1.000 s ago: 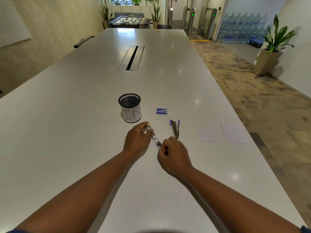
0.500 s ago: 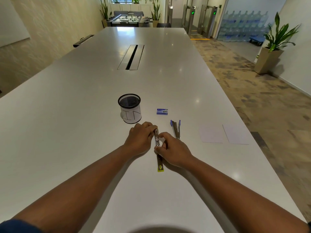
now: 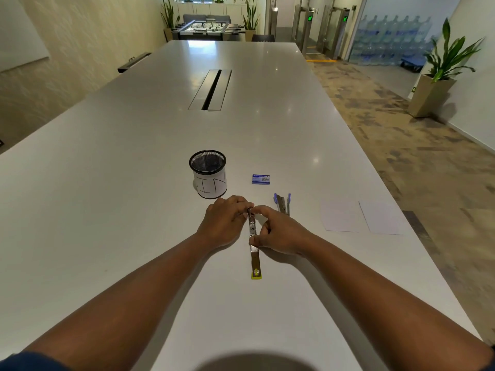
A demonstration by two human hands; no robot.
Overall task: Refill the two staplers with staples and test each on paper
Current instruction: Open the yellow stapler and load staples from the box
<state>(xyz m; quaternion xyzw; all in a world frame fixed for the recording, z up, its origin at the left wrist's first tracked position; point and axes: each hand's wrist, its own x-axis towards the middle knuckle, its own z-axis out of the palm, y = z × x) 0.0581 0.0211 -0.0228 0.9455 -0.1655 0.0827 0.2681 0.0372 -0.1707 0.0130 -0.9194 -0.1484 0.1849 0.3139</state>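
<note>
A yellow-tipped stapler [image 3: 254, 250] lies unfolded flat on the white table [image 3: 134, 183], its yellow end towards me. My left hand [image 3: 223, 223] pinches its far end from the left. My right hand [image 3: 278, 231] holds the metal magazine, forefinger at the far end and thumb pressed near the middle. A blue stapler [image 3: 282, 203] lies open just right of my hands. The small blue staple box [image 3: 260, 179] sits behind them. Two white paper sheets [image 3: 361, 218] lie further right.
A black mesh pen cup [image 3: 208, 174] with a white paper label stands just behind my left hand. A cable slot [image 3: 211, 89] runs along the table's middle. The table's right edge drops to patterned carpet, with a potted plant [image 3: 439, 73] beyond.
The yellow stapler went from tilted in both hands to unfolded flat on the table. My right hand then slid forward along it to the far end.
</note>
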